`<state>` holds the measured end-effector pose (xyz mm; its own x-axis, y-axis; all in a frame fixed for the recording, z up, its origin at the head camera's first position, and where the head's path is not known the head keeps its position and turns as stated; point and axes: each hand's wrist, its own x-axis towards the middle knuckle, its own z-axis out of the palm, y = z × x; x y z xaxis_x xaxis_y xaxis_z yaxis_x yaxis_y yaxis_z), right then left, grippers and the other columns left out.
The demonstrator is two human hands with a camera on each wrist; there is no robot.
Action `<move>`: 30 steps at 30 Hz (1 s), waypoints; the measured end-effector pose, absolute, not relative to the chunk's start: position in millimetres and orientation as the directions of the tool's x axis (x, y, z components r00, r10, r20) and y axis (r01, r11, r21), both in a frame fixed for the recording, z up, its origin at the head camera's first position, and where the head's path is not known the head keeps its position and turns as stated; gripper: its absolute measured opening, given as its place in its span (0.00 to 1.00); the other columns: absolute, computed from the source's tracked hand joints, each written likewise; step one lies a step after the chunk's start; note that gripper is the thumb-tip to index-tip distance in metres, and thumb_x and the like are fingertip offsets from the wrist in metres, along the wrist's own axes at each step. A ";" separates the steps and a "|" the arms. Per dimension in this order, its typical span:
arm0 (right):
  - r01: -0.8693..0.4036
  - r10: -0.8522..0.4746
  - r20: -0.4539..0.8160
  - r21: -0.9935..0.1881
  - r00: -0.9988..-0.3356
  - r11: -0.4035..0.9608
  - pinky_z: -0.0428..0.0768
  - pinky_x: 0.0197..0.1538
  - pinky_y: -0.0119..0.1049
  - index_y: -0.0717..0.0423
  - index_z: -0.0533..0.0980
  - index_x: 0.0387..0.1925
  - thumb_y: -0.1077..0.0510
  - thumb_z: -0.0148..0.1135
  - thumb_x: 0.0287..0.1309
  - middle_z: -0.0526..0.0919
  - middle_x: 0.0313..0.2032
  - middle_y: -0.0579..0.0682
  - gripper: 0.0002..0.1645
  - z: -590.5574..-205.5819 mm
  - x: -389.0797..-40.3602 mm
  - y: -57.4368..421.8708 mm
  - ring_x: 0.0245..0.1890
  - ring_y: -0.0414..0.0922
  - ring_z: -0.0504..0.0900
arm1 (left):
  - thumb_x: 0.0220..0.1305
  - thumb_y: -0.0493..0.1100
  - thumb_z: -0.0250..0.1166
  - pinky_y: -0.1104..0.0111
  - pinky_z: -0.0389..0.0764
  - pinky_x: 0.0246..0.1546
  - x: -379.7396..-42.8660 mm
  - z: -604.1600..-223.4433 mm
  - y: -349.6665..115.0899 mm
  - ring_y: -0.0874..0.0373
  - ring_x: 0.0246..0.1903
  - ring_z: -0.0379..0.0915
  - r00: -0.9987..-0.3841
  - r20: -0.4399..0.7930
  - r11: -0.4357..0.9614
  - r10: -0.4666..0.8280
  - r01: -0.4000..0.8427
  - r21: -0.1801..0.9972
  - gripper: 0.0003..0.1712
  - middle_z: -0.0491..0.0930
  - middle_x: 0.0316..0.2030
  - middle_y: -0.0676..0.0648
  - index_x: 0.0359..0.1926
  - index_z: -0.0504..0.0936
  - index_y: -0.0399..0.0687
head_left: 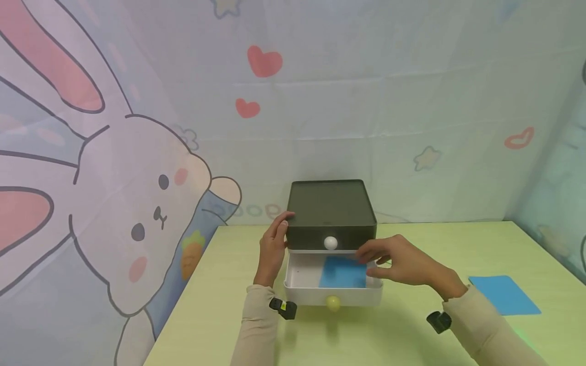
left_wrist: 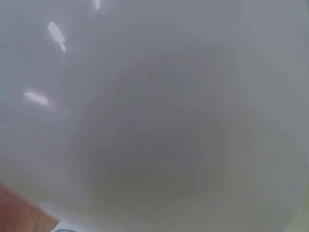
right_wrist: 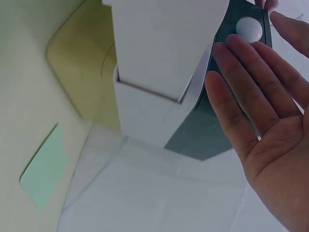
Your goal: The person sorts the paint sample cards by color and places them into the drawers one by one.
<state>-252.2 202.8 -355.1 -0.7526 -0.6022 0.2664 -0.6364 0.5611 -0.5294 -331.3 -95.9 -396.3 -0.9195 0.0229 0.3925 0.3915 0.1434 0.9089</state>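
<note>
A small drawer box has a dark upper drawer (head_left: 311, 238) with a white knob (head_left: 330, 243). Below it, a white lower drawer (head_left: 302, 296) with a yellow knob (head_left: 333, 304) is pulled out. A blue sheet (head_left: 341, 274) lies inside on the right. My left hand (head_left: 272, 249) rests against the box's left side, fingertips at its upper edge. My right hand (head_left: 400, 262) hovers over the right side of the lower drawer, holding nothing. In the right wrist view its extended fingers (right_wrist: 248, 89) lie near the white knob. A blurred pale surface fills the left wrist view.
Another blue sheet (head_left: 505, 295) lies on the pale green table (head_left: 220, 295), right of the box. A light green flat piece (right_wrist: 43, 166) shows in the right wrist view. Behind the table hangs a printed cloth (head_left: 329, 112) with a rabbit and hearts.
</note>
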 end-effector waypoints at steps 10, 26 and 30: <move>-0.587 -0.487 0.328 -0.482 -0.810 0.651 0.85 0.42 0.31 0.51 0.80 0.49 0.55 0.70 0.60 0.90 0.39 0.45 0.15 -361.4 -246.8 256.8 0.39 0.31 0.86 | 0.78 0.57 0.47 0.43 0.77 0.60 -332.3 -398.9 -98.0 0.47 0.64 0.74 -0.928 0.373 0.152 0.019 0.371 0.916 0.20 0.73 0.69 0.52 0.62 0.78 0.66; -0.045 -0.009 0.079 -0.475 -0.997 0.879 0.83 0.40 0.50 0.70 0.76 0.52 0.46 0.66 0.62 0.84 0.46 0.69 0.31 -429.8 -251.2 379.2 0.42 0.60 0.84 | 0.78 0.57 0.47 0.45 0.79 0.59 -332.8 -399.5 -100.3 0.49 0.62 0.75 -0.921 0.389 0.148 0.025 0.388 0.910 0.20 0.74 0.68 0.51 0.62 0.78 0.65; 0.077 0.072 -0.028 -0.395 -0.997 0.915 0.77 0.43 0.64 0.79 0.66 0.57 0.38 0.69 0.56 0.75 0.50 0.81 0.50 -450.7 -249.1 402.8 0.45 0.76 0.75 | 0.78 0.57 0.47 0.45 0.79 0.58 -331.8 -400.4 -100.0 0.48 0.62 0.75 -0.920 0.391 0.154 0.022 0.390 0.908 0.20 0.74 0.68 0.51 0.62 0.79 0.65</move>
<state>-249.1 402.8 -450.7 -0.9970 0.0720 -0.0275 0.0770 0.9153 -0.3954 -331.8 -100.0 -400.4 -0.9199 0.0224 0.3914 0.3900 0.1543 0.9078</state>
